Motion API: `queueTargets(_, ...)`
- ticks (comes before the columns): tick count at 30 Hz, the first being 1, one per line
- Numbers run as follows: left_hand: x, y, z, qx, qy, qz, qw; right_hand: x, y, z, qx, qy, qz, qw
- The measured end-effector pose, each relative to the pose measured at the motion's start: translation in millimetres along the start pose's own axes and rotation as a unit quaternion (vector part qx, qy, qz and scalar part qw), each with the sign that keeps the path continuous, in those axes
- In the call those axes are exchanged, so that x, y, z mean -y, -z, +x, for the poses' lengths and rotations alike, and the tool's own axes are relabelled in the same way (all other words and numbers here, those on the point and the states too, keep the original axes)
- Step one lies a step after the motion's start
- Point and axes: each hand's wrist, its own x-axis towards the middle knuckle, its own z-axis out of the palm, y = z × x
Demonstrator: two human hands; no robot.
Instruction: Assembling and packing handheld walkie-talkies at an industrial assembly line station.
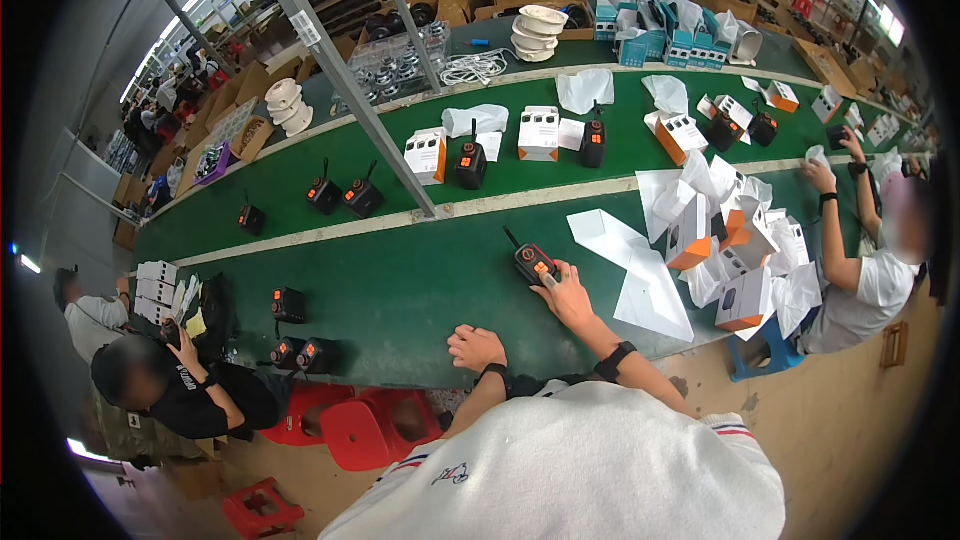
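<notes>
Right hand (563, 294) on a black device (532, 262), to the right of the metal post (355, 90) and nearer the wearer than its foot.
Fingers close around the device's lower right side; antenna points up-left, orange markings face up; whether it rests on the green worktop (400, 290) or is lifted, cannot tell. Left hand (476, 349): on the worktop, nearer the wearer than the post's foot, fingers loosely curled in, nothing seen in it. Right of the post, past the right hand: folded white sheet (655, 302), then heaped white-and-orange boxes (688, 233). Left of the post, near side: three similar black units (288, 304). Beyond the post's foot: green strip (375, 145) with boxed and loose units. Far left of the post: a co-worker (240, 405), dark object in hand.
</notes>
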Motion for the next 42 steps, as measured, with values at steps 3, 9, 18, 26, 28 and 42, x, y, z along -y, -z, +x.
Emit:
queueTargets(3,2.2,1.7,-2.4,0.003,-0.002,0.002,1.0,0.0,0.0,-3.1,0.006,-0.003,0.008,1.0)
queueTargets(9,1.7,4.2,-3.7,0.003,0.0,0.002,1.0,-5.1,-3.9,-8.9,-0.025,0.005,0.025,0.999)
queueTargets(18,1.1,0.5,0.1,0.0,-0.001,0.002,1.0,-6.6,3.2,-6.7,0.007,0.015,0.021,1.0)
queueTargets(26,-0.1,5.3,-1.0,0.013,0.006,0.008,1.0,-10.2,-0.5,-8.8,-0.017,0.029,0.016,0.999)
queueTargets(28,2.3,5.4,-1.6,0.019,0.003,-0.002,1.0,-9.9,0.2,-9.0,-0.014,0.034,0.018,0.999)
queueTargets(42,-1.8,6.4,0.7,0.018,0.003,0.027,0.999,1.0,11.1,0.1,0.038,-0.001,0.042,0.998)
